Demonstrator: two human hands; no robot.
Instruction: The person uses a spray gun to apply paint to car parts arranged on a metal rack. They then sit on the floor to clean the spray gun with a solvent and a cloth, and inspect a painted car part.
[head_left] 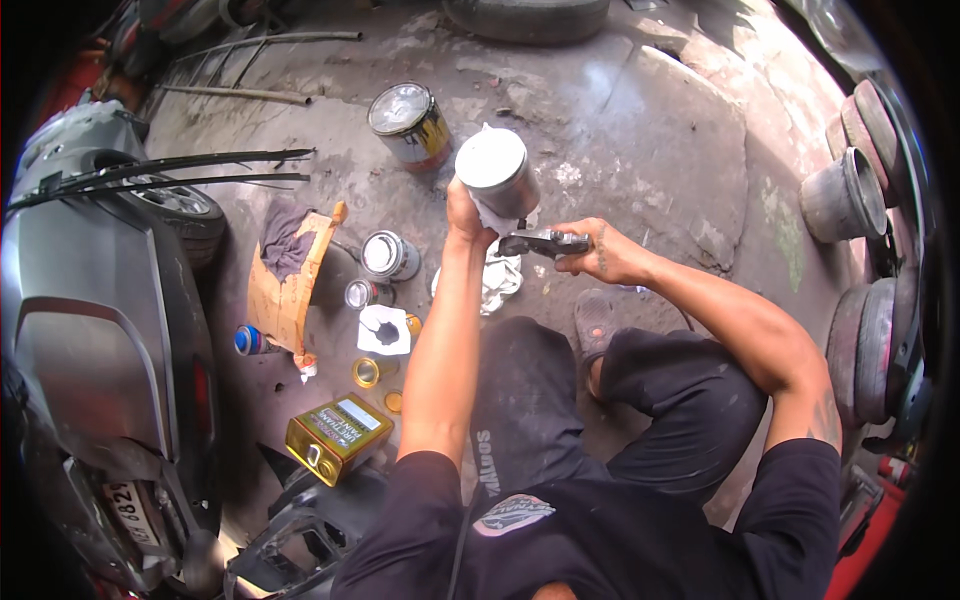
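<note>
My left hand (466, 212) is closed around a dark round cup (516, 196) with a whitish top, held up in front of me, a white rag between hand and cup. Just below the cup, my right hand (612, 254) grips a metal spray gun (546, 243). The gun's front end reaches the cup's underside; whether the two are joined I cannot tell. On the ground behind my forearm lies a white cloth (500, 280). A large paint can (408, 122) stands beyond my left hand.
Left of my forearm are smaller cans (388, 257), a stained white paper (384, 330), a gold rectangular tin (340, 437) and a cloth-draped cardboard piece (290, 270). A grey vehicle (95, 350) stands far left. A bucket (845, 195) and tires (868, 350) line the right.
</note>
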